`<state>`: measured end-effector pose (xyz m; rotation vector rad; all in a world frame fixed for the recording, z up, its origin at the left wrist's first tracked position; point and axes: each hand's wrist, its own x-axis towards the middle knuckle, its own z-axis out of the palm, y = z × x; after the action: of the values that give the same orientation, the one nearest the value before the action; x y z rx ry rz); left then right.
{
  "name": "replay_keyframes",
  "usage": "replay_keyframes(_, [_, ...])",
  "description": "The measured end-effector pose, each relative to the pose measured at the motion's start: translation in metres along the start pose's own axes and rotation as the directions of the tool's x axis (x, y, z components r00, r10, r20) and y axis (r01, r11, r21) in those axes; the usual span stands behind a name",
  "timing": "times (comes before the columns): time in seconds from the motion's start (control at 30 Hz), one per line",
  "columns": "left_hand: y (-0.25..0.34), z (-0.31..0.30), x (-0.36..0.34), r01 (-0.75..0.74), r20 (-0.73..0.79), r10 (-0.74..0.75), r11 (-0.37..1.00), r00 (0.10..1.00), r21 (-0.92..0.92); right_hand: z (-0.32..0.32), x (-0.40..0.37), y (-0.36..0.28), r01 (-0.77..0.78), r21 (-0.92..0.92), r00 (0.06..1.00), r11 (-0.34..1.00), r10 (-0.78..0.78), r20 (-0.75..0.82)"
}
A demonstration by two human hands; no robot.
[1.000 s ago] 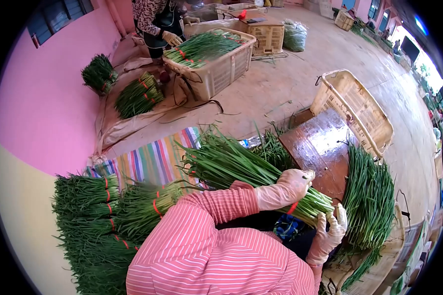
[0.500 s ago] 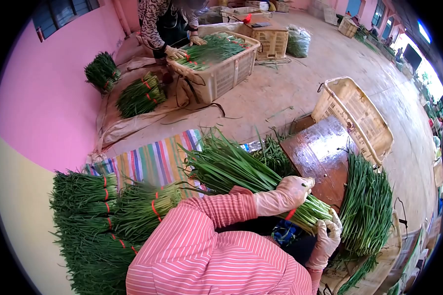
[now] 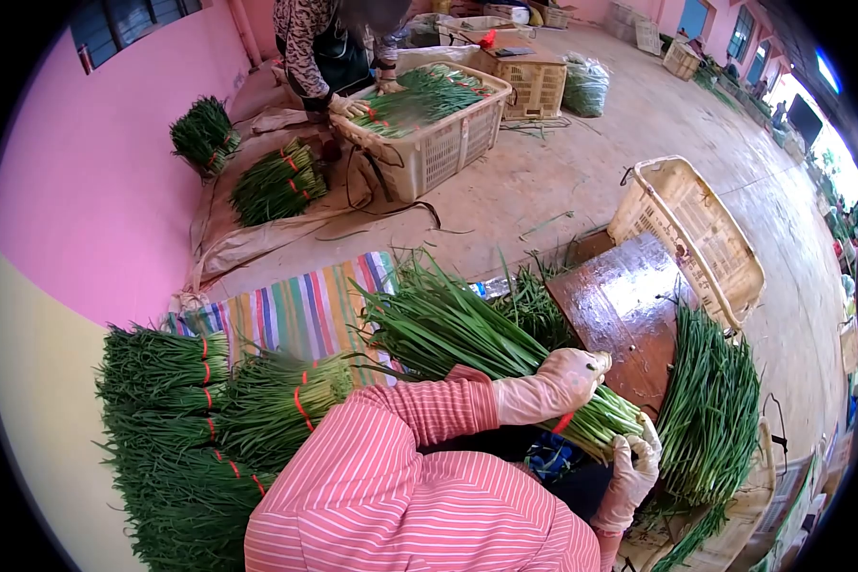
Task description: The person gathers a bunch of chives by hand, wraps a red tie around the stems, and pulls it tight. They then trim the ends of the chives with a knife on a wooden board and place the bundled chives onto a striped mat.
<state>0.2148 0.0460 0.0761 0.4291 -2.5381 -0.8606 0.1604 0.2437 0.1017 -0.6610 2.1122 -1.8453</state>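
Note:
A large bundle of garlic chives (image 3: 458,324) lies slantwise in front of me, leaves to the upper left and pale stems to the lower right. Gloved, my left hand (image 3: 558,381) is closed over the stems, beside a red band (image 3: 563,421). My right hand (image 3: 634,467), gloved too, curls its fingers round the cut stem ends. Just right of it, a loose heap of chives (image 3: 710,410) hangs beside a wet brown board (image 3: 624,305). Banded chive bundles (image 3: 172,429) are stacked at my left.
A striped sheet (image 3: 300,305) lies beyond the stacked bundles. Behind the board, a yellowish plastic crate (image 3: 691,229) leans tilted. Farther off, a co-worker's gloved hands (image 3: 350,107) rest at a crate (image 3: 439,157) of banded chives. A pink wall (image 3: 95,181) bounds the left.
The whole view has shifted slightly. Both my hands keep their places on the bundle, with hardly any movement. The co-worker's hands remain at the far crate.

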Motion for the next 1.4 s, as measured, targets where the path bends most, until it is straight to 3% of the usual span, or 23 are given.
replay_keyframes(0.07, [0.002,-0.003,0.0,0.027,0.017,-0.027,0.999,0.999,-0.021,-0.002,0.001,0.002,0.089,-0.1,0.996,0.991,-0.086,0.032])
replay_keyframes(0.3, [0.0,0.002,0.001,0.016,0.005,-0.016,1.0,1.0,0.007,-0.005,0.004,-0.002,0.045,-0.117,0.998,0.992,-0.039,0.054])
replay_keyframes(0.37, [0.005,-0.008,0.001,0.058,0.076,-0.057,0.998,0.995,-0.008,-0.006,0.004,-0.004,0.152,-0.174,0.986,0.973,-0.136,0.101])
replay_keyframes(0.47, [-0.008,0.013,0.002,0.019,0.04,-0.019,1.0,0.999,-0.001,-0.004,0.005,-0.006,0.204,-0.153,0.975,0.967,-0.187,0.121])
replay_keyframes(0.57, [0.0,-0.002,0.002,0.053,0.093,-0.053,0.999,0.994,-0.002,-0.004,0.006,-0.007,0.219,-0.175,0.971,0.96,-0.197,0.134])
replay_keyframes(0.7, [-0.005,0.007,0.001,0.045,0.044,-0.041,0.995,0.998,-0.092,-0.006,0.007,-0.008,0.211,-0.21,0.97,0.955,-0.178,0.166])
replay_keyframes(0.87, [-0.001,-0.002,-0.001,0.012,0.028,-0.012,1.0,1.0,-0.01,-0.006,0.006,-0.005,0.107,-0.114,0.984,0.988,-0.089,0.157])
replay_keyframes(1.0, [-0.001,-0.002,-0.001,0.005,0.016,-0.004,0.999,1.0,-0.039,-0.005,0.004,-0.005,0.162,-0.186,0.978,0.969,-0.133,0.159])
replay_keyframes(1.2, [-0.006,0.001,-0.001,0.001,-0.011,-0.002,0.999,1.0,-0.038,-0.013,0.008,0.008,0.18,0.079,0.983,0.98,-0.182,0.017])
replay_keyframes(1.27, [-0.01,0.007,-0.001,-0.026,-0.027,0.025,1.0,0.999,-0.006,-0.017,0.012,0.012,0.149,0.104,0.988,0.983,-0.142,-0.064])
replay_keyframes(1.4, [-0.002,-0.004,0.0,-0.006,0.043,0.006,1.0,0.999,-0.007,-0.022,0.016,0.001,0.177,0.085,0.983,0.981,-0.171,-0.073])
